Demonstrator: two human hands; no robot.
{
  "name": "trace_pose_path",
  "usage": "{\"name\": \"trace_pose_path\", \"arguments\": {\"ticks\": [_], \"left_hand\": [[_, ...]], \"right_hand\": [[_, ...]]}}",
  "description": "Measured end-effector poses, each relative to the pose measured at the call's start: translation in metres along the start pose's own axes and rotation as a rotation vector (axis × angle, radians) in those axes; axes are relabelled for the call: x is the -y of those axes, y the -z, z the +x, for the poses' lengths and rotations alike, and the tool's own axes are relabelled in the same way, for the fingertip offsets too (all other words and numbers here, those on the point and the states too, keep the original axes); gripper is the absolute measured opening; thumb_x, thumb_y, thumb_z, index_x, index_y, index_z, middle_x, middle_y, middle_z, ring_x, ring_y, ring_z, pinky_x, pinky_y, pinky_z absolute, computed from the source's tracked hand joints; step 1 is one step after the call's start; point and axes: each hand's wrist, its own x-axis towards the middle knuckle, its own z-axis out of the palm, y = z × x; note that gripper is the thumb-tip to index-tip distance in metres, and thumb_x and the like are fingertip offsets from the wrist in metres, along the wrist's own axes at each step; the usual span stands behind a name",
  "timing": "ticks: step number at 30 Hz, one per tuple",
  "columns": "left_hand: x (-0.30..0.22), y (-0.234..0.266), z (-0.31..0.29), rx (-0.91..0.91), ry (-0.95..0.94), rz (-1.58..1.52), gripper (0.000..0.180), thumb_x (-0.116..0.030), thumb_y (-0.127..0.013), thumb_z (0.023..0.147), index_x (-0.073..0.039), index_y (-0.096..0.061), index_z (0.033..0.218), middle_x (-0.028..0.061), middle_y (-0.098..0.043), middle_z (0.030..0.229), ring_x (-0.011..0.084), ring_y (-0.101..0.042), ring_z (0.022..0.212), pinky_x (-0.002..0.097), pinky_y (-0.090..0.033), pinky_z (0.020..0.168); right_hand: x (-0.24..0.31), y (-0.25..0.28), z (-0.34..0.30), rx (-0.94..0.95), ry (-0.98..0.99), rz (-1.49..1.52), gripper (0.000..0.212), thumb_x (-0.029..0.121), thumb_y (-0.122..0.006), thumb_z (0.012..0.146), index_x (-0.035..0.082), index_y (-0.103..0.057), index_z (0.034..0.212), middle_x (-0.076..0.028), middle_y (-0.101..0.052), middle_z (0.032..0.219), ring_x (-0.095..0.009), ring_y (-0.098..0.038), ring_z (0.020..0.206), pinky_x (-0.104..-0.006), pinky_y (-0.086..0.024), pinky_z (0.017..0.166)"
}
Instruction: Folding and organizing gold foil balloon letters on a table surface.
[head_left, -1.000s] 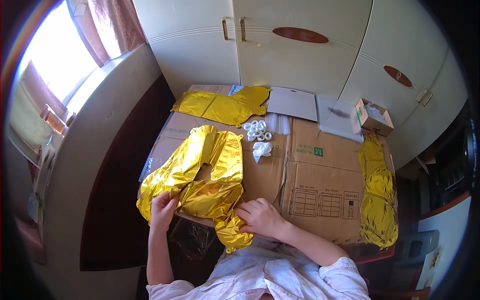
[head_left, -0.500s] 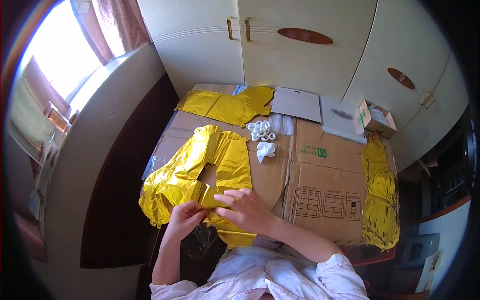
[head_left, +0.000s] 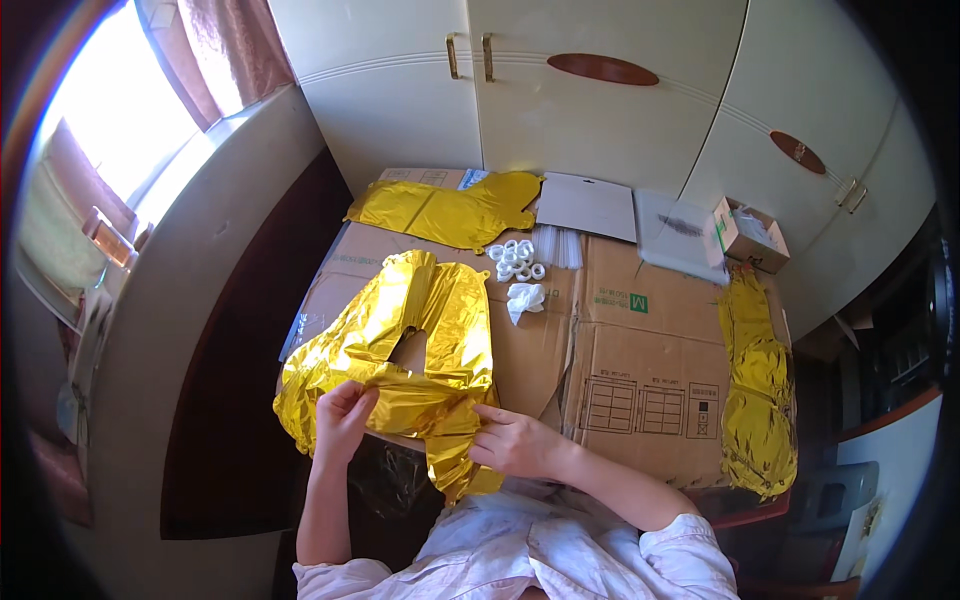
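A large flat gold foil balloon point(head_left: 455, 310), limp and wrinkled with a gap in its middle, lies over the left part of the cardboard-covered table. Its near edge is held between my two hands. My left hand point(head_left: 343, 422) is closed in a pinch on the near left part of the foil. At the lower right side of the balloon, my right hand point(head_left: 518, 442) pinches the foil between thumb and fingers. The near end of the balloon hangs over the table edge toward my lap.
Flattened cardboard point(head_left: 640, 330) covers the table. Another gold foil balloon point(head_left: 430, 212) lies at the back, more gold foil point(head_left: 757, 390) at the right. Between them are small white rolls point(head_left: 515, 262), crumpled tissue point(head_left: 525, 298), clear strips point(head_left: 558, 247), a pale card point(head_left: 587, 207) and an open box point(head_left: 748, 245).
My hands have moved apart: the left slightly left and up, the right to the right and down. The foil strip between them is now spread and stretched.
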Motion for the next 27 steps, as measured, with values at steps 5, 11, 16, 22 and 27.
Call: {"name": "trace_pose_path", "arguments": {"ticks": [5,11,16,22,27], "left_hand": [[0.010,0.020,0.024,-0.129,-0.029,-0.075,0.014,-0.005,-0.058,0.087,-0.004,-0.058,0.073,-0.0077,-0.050,0.064,-0.0007,-0.040,0.055,0.0172,-0.031,0.049],[0.028,0.038,0.045,-0.358,-0.016,-0.395,0.011,-0.009,-0.056,0.090,-0.003,-0.060,0.081,-0.0020,-0.058,0.073,0.0022,-0.050,0.063,0.0177,-0.038,0.055],[0.039,0.031,0.028,-0.243,0.027,-0.376,0.011,-0.009,-0.057,0.090,-0.002,-0.060,0.082,-0.0033,-0.058,0.075,0.0016,-0.049,0.066,0.0187,-0.038,0.058],[0.012,0.016,0.013,-0.226,-0.076,-0.366,0.011,-0.008,-0.056,0.090,-0.004,-0.058,0.080,-0.0030,-0.055,0.068,0.0026,-0.048,0.055,0.0177,-0.039,0.048],[0.006,0.021,-0.002,-0.280,-0.167,-0.263,0.008,-0.003,-0.056,0.089,-0.003,-0.056,0.081,-0.0028,-0.051,0.061,0.0027,-0.048,0.050,0.0169,-0.039,0.048]], "right_hand": [[-0.001,-0.018,-0.010,-0.134,-0.072,0.042,0.005,0.011,-0.052,0.074,0.010,-0.048,0.072,-0.002,-0.049,0.060,-0.017,-0.056,0.060,-0.0327,-0.052,0.079],[-0.001,-0.010,-0.012,0.076,-0.207,0.267,0.007,0.014,-0.054,0.076,0.008,-0.051,0.077,-0.005,-0.055,0.067,-0.021,-0.058,0.067,-0.0326,-0.048,0.068],[-0.031,-0.003,0.012,-0.020,-0.325,0.433,0.021,0.023,-0.057,0.084,0.006,-0.059,0.096,-0.009,-0.058,0.080,-0.025,-0.057,0.082,-0.0381,-0.046,0.076],[-0.070,-0.067,0.022,-0.002,-0.496,0.131,0.037,0.032,-0.058,0.083,0.002,-0.060,0.106,-0.011,-0.055,0.108,-0.027,-0.050,0.105,-0.0379,-0.043,0.090],[-0.080,-0.054,0.047,0.135,-0.664,0.082,0.054,0.045,-0.058,0.081,0.002,-0.058,0.114,-0.013,-0.052,0.115,-0.029,-0.042,0.113,-0.0402,-0.040,0.095]]}}
